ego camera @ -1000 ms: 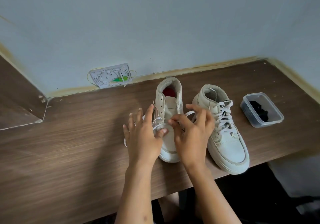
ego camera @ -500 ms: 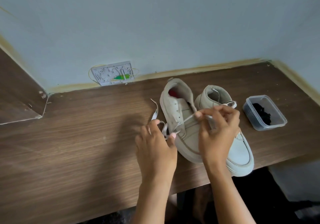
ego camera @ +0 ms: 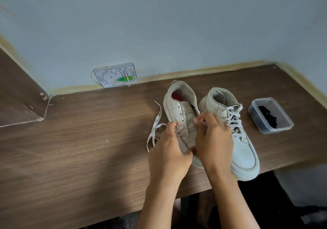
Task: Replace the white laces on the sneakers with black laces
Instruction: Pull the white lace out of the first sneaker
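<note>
Two white high-top sneakers stand side by side on the wooden table (ego camera: 70, 149). The left sneaker (ego camera: 180, 108) has its upper eyelets bare, and its white lace (ego camera: 155, 128) trails loose onto the table to its left. My left hand (ego camera: 169, 151) pinches that lace at the sneaker's left side. My right hand (ego camera: 214, 138) pinches the lace over the sneaker's tongue. The right sneaker (ego camera: 242, 149) is fully laced in white. Black laces (ego camera: 267, 115) lie in a clear plastic container (ego camera: 254, 112) at the right.
A white wall plate (ego camera: 115, 74) with coloured wires sits at the wall behind the table. The table's front edge runs just below the sneakers' toes. A raised wooden ledge (ego camera: 16, 96) is at the far left.
Both hands have moved back together over the left sneaker's lower eyelets; the right hand came down from its raised pull. More white lace now lies loose on the table at the left.
</note>
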A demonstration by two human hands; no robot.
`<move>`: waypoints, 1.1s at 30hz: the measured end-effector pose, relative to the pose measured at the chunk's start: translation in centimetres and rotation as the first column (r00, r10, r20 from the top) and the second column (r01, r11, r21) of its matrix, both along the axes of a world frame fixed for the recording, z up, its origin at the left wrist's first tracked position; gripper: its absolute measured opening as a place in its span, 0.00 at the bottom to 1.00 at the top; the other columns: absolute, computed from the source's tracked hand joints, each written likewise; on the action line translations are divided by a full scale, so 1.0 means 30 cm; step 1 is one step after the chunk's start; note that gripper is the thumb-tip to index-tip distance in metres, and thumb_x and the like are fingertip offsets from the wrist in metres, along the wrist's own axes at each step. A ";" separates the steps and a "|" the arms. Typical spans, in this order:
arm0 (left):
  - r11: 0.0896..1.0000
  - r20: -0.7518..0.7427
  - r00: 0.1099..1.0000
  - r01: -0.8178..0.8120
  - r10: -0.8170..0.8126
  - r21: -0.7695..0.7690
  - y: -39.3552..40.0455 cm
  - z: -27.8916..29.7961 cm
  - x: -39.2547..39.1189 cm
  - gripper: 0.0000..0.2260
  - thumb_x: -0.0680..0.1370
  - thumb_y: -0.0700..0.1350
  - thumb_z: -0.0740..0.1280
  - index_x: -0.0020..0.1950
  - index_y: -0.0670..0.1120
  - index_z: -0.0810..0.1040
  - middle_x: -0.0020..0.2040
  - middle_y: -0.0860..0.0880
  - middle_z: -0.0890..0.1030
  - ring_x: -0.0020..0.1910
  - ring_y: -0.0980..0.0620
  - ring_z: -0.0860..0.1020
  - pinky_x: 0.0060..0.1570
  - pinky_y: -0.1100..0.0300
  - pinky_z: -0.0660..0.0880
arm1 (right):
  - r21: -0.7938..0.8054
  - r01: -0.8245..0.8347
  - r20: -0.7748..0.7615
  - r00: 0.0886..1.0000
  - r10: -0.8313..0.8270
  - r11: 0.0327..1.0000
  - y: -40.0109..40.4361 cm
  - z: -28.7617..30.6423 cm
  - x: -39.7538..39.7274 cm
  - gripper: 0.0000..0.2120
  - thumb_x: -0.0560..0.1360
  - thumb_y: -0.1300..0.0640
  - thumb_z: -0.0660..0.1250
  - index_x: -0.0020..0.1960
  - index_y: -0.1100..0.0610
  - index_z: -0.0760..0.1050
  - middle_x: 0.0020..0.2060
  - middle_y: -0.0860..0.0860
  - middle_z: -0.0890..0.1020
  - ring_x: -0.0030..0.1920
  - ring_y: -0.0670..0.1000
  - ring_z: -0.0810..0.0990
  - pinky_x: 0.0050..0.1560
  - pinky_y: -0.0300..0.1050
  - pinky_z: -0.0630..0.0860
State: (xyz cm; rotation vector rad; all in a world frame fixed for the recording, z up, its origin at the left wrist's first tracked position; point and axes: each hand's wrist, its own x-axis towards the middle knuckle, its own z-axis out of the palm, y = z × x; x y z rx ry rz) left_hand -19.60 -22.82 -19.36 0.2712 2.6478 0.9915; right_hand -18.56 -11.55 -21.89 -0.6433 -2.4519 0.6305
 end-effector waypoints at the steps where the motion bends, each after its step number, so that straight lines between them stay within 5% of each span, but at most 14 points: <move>1: 1.000 -0.005 1.000 0.014 -0.013 0.013 -0.001 -0.003 -0.002 0.31 0.72 0.52 0.71 0.69 0.58 0.59 0.66 0.60 0.73 0.61 0.55 0.75 0.51 0.58 0.74 | -0.008 0.025 -0.002 1.000 -0.025 1.000 -0.004 0.013 0.001 0.04 0.80 0.54 0.64 0.49 0.54 0.76 0.41 0.50 0.82 0.38 0.56 0.76 0.40 0.45 0.66; 8: 0.981 0.101 0.995 -0.038 0.019 0.189 -0.070 -0.031 -0.080 0.37 0.66 0.48 0.79 0.66 0.65 0.61 0.54 0.66 0.74 0.54 0.58 0.78 0.55 0.52 0.76 | -0.037 0.105 0.052 0.993 -0.103 0.994 -0.057 0.047 0.011 0.06 0.79 0.49 0.63 0.47 0.50 0.74 0.38 0.47 0.81 0.38 0.56 0.79 0.34 0.45 0.66; 11: 0.959 0.040 0.991 -0.130 0.124 0.250 -0.098 -0.051 -0.110 0.36 0.68 0.41 0.77 0.65 0.67 0.63 0.58 0.63 0.75 0.50 0.60 0.79 0.53 0.50 0.78 | -0.109 0.104 0.048 0.994 -0.099 0.989 -0.079 0.051 0.023 0.06 0.78 0.49 0.64 0.43 0.48 0.73 0.36 0.46 0.81 0.39 0.53 0.80 0.35 0.45 0.68; 16: 0.936 -0.204 0.918 -0.309 0.340 0.170 -0.138 -0.051 -0.131 0.24 0.74 0.40 0.71 0.62 0.62 0.70 0.56 0.61 0.78 0.48 0.60 0.78 0.44 0.59 0.71 | -0.295 0.010 0.058 0.998 0.007 0.955 -0.126 0.042 0.031 0.07 0.76 0.46 0.67 0.44 0.47 0.75 0.44 0.42 0.80 0.41 0.45 0.81 0.40 0.46 0.74; 20: 0.947 -0.167 0.936 -0.287 0.310 0.145 -0.183 -0.072 -0.131 0.16 0.78 0.49 0.67 0.66 0.55 0.72 0.62 0.56 0.77 0.58 0.52 0.77 0.51 0.60 0.69 | -0.309 -0.071 0.046 0.995 0.089 0.948 -0.180 0.021 0.034 0.05 0.77 0.45 0.65 0.50 0.45 0.73 0.53 0.41 0.69 0.44 0.47 0.81 0.40 0.48 0.76; 24: 0.992 -0.080 0.997 0.001 -0.011 -0.124 -0.189 -0.071 -0.100 0.29 0.81 0.54 0.58 0.79 0.48 0.52 0.79 0.48 0.56 0.77 0.48 0.57 0.73 0.50 0.58 | -0.065 -0.043 -0.032 0.999 0.041 0.997 -0.183 0.017 0.003 0.10 0.76 0.48 0.68 0.57 0.45 0.76 0.59 0.49 0.70 0.53 0.54 0.74 0.53 0.53 0.69; 27: 0.968 0.029 0.995 0.103 -0.099 -0.230 -0.143 -0.042 -0.075 0.33 0.82 0.45 0.56 0.79 0.46 0.35 0.79 0.47 0.37 0.78 0.47 0.40 0.76 0.48 0.44 | 0.077 -0.015 0.026 1.000 0.013 0.997 -0.181 0.004 -0.030 0.08 0.75 0.46 0.69 0.53 0.44 0.80 0.62 0.52 0.71 0.58 0.59 0.70 0.56 0.55 0.63; 33: 0.946 0.063 0.995 0.095 -0.079 -0.311 -0.106 -0.038 -0.053 0.36 0.80 0.39 0.54 0.75 0.43 0.27 0.77 0.46 0.30 0.77 0.43 0.35 0.76 0.48 0.39 | -0.042 -0.040 -0.061 0.997 0.037 0.998 -0.187 -0.020 -0.061 0.03 0.72 0.50 0.74 0.44 0.43 0.81 0.62 0.52 0.70 0.62 0.58 0.63 0.61 0.56 0.60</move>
